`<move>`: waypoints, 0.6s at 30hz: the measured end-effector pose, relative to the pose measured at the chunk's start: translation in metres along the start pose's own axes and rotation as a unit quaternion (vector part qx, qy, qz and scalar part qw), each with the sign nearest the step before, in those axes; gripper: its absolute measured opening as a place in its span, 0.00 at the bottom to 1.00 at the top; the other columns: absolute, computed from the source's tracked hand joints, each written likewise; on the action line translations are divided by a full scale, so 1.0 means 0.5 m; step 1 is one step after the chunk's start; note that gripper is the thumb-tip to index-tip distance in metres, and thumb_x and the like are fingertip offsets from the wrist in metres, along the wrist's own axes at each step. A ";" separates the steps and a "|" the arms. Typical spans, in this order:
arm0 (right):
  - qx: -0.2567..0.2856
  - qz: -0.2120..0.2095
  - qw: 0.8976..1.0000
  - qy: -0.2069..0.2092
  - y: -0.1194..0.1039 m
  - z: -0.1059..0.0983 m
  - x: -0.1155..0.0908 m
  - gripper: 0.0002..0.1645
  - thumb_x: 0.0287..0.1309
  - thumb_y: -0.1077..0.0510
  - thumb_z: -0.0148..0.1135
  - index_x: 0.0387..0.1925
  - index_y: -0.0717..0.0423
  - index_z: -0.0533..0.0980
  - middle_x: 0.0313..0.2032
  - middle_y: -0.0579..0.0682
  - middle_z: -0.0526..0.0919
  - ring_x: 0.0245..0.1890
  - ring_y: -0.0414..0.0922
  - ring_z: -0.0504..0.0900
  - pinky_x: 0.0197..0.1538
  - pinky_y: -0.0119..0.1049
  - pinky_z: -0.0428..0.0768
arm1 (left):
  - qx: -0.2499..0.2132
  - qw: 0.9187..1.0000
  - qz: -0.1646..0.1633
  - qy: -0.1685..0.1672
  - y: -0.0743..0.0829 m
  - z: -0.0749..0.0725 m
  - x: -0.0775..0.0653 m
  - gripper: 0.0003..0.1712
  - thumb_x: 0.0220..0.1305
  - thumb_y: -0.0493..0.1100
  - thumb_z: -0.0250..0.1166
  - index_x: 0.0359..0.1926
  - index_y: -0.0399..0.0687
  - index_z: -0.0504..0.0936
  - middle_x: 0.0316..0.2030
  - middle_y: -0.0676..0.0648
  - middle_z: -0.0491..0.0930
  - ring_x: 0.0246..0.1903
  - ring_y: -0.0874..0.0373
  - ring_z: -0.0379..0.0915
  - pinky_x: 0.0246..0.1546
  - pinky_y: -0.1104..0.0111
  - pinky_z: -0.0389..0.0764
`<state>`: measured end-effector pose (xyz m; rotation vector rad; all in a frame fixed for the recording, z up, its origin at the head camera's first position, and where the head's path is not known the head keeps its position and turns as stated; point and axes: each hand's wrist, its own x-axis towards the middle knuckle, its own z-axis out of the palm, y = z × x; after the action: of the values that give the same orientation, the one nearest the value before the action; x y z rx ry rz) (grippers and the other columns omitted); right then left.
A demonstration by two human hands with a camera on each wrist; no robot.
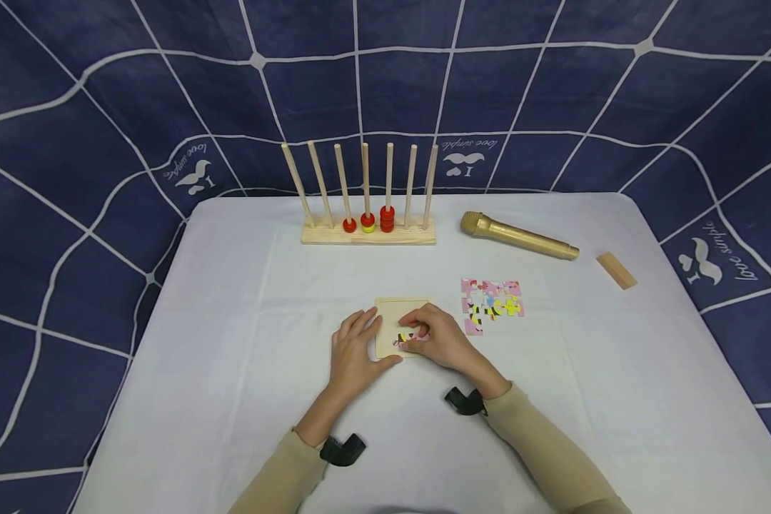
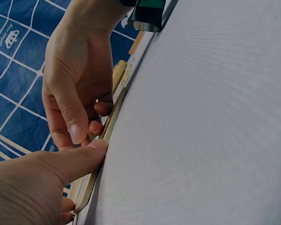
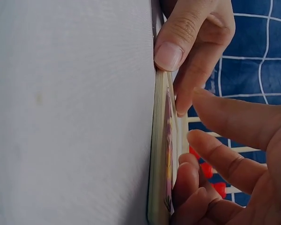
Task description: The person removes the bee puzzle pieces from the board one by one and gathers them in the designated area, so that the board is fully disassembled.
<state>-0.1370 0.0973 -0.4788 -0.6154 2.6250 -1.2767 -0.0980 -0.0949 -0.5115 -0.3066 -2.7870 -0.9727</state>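
Observation:
A shallow square wooden puzzle tray (image 1: 390,312) lies on the white cloth in front of the person. My left hand (image 1: 353,357) steadies its left side, with the thumb (image 2: 94,149) pressing the near edge and the fingers along the left edge. Joined printed puzzle pieces (image 1: 401,340) lie inside the tray's near part, partly hidden by my right hand (image 1: 446,339). In the right wrist view, that hand's thumb and index finger are apart with nothing visible between them. Its other fingers (image 3: 189,178) bend close over the pieces; whether they touch cannot be seen.
To the tray's right lies a group of pink and yellow puzzle pieces (image 1: 511,307). Behind stand a wooden peg rack (image 1: 334,235) with red and yellow beads, a gold microphone (image 1: 520,237) and a small wooden block (image 1: 617,270). Dark blue grid cloth surrounds the table (image 1: 231,400).

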 end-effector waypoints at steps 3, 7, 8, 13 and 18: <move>-0.013 0.002 1.000 -0.002 0.002 0.003 0.001 0.21 0.44 0.60 0.77 0.43 0.56 0.83 0.34 0.50 0.78 0.28 0.40 0.69 0.33 0.27 0.66 | 0.001 1.000 0.001 0.001 0.000 0.000 0.000 0.47 0.39 0.55 0.81 0.59 0.36 0.78 0.65 0.44 0.73 0.66 0.45 0.61 0.58 0.47 0.65; -0.027 0.006 1.000 0.000 0.005 0.008 0.001 0.20 0.44 0.60 0.78 0.42 0.56 0.83 0.33 0.49 0.78 0.28 0.39 0.69 0.34 0.27 0.66 | 0.000 1.000 0.002 0.002 0.000 0.000 0.001 0.47 0.39 0.55 0.81 0.59 0.36 0.78 0.65 0.44 0.73 0.66 0.45 0.62 0.58 0.47 0.65; -0.031 0.007 0.999 0.002 0.005 0.008 0.001 0.20 0.44 0.60 0.78 0.42 0.56 0.83 0.33 0.49 0.78 0.28 0.39 0.69 0.34 0.27 0.66 | 0.000 1.000 0.002 0.002 0.000 0.000 0.001 0.47 0.39 0.55 0.81 0.59 0.36 0.78 0.65 0.44 0.73 0.66 0.45 0.62 0.58 0.47 0.65; -0.052 0.015 0.999 0.005 0.005 0.012 0.000 0.19 0.44 0.60 0.78 0.41 0.55 0.83 0.32 0.47 0.77 0.29 0.38 0.69 0.34 0.28 0.66 | -0.001 1.000 0.002 0.000 0.000 0.000 0.000 0.47 0.39 0.55 0.81 0.59 0.35 0.78 0.65 0.44 0.73 0.66 0.45 0.61 0.58 0.47 0.65; -0.082 0.025 0.996 0.001 0.001 0.018 0.000 0.17 0.44 0.61 0.77 0.39 0.52 0.83 0.31 0.45 0.77 0.29 0.37 0.69 0.33 0.28 0.66 | -0.002 1.000 0.002 0.002 0.000 -0.001 -0.001 0.47 0.39 0.54 0.81 0.59 0.35 0.78 0.65 0.44 0.73 0.66 0.45 0.61 0.57 0.47 0.65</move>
<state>-0.1341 0.0912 -0.4846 -0.5680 2.7477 -1.0578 -0.0977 -0.0953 -0.5113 -0.3110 -2.7806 -0.9765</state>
